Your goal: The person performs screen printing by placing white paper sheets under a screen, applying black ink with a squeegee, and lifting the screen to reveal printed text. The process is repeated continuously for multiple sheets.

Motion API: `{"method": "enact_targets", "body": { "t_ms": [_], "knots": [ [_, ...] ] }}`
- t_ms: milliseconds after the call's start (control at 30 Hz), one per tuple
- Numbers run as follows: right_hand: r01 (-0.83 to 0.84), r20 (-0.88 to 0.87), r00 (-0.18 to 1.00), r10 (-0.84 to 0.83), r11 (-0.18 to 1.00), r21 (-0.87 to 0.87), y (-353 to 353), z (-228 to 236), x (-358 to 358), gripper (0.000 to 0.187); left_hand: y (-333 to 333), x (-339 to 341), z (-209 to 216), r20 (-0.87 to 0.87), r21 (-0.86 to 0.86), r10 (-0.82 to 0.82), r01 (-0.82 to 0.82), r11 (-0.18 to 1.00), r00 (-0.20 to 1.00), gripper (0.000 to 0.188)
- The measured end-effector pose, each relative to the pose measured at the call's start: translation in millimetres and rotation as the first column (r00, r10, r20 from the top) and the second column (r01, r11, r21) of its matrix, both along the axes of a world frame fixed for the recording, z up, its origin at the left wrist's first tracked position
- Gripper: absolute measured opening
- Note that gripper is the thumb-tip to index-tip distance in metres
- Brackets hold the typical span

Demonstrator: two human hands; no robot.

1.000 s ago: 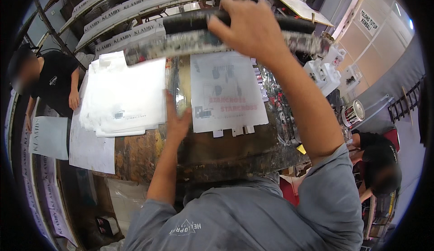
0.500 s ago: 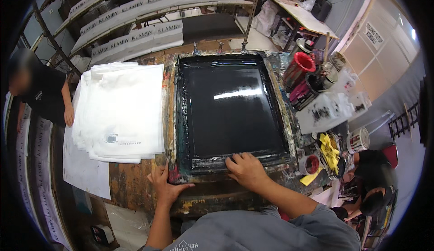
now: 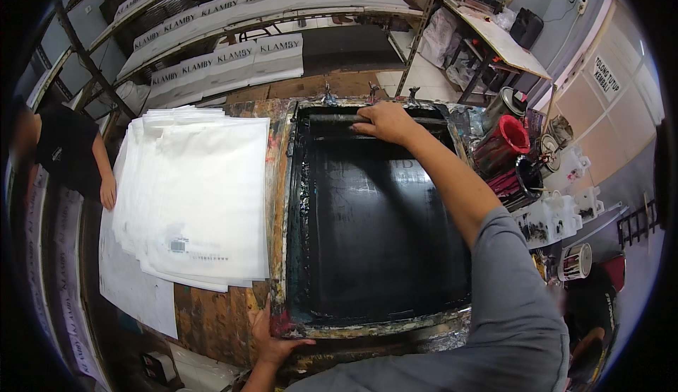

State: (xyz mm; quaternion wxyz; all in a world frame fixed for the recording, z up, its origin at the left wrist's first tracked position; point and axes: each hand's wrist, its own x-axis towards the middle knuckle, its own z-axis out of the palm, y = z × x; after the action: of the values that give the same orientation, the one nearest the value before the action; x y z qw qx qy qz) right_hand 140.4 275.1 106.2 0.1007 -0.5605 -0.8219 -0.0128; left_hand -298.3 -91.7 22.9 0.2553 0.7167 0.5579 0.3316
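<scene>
A silk-screen printing frame (image 3: 280,251) coated with black ink lies on the worktable. At its far end, my right hand (image 3: 387,122) is closed over a squeegee (image 3: 330,119), the long bar lying across the screen; part of the bar is hidden under the hand. My right arm reaches over the dark mesh (image 3: 381,251). By the frame's near left corner, my left hand (image 3: 272,346) rests with its thumb spread away from the fingers, touching the edge. To the left of the frame sits a stack of white sheets (image 3: 205,194), the top one bearing a small dark print.
Racks with printed white sheets (image 3: 226,56) stand beyond the table (image 3: 212,314). A person (image 3: 67,148) is at the left, one hand by the stack. Ink containers, one a red pot (image 3: 510,136), crowd the right side. Another person (image 3: 593,314) sits at lower right.
My right hand has moved the squeegee from the near end of the screen to the far end. The glossy black layer now looks thinner, with faint lettering visible. My left hand stays at the corner.
</scene>
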Motion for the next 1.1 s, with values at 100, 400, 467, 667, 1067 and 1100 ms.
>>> {"method": "enact_targets", "body": {
  "t_ms": [100,400,467,667,1067,1100],
  "knots": [
    [0.0,0.02,1.0,-0.001,1.0,0.03,-2.7,-18.9,-1.8,0.044,-1.8,0.8,-2.0,-0.077,0.086,0.014,-0.007,0.996,0.997,0.148],
    [0.041,0.021,0.999,-0.042,0.998,0.043,-259.7,-8.5,-68.5,0.038,-3.7,2.5,-4.7,-0.092,0.158,0.026,-0.011,0.987,0.995,0.128],
    [0.068,-0.006,0.998,-0.068,0.995,-0.071,-328.4,10.1,-84.6,0.04,-4.8,8.9,1.1,-0.012,0.102,0.031,-0.029,0.994,0.999,0.126],
    [0.027,-0.175,0.984,-0.018,0.998,0.05,-398.4,120.0,-97.8,0.039,7.2,47.4,76.8,0.691,0.08,-0.011,-0.061,0.995,0.723,0.099],
    [0.063,-0.041,0.998,-0.048,0.806,0.588,-230.3,292.8,-64.9,0.034,328.6,126.6,43.6,0.232,0.067,-0.122,0.11,0.992,0.965,0.048],
    [-0.084,0.137,0.991,-0.005,0.766,0.637,-224.1,300.1,-61.5,0.032,350.4,134.1,21.1,0.11,0.353,-0.158,0.11,0.929,0.981,0.057]
  ]
}}
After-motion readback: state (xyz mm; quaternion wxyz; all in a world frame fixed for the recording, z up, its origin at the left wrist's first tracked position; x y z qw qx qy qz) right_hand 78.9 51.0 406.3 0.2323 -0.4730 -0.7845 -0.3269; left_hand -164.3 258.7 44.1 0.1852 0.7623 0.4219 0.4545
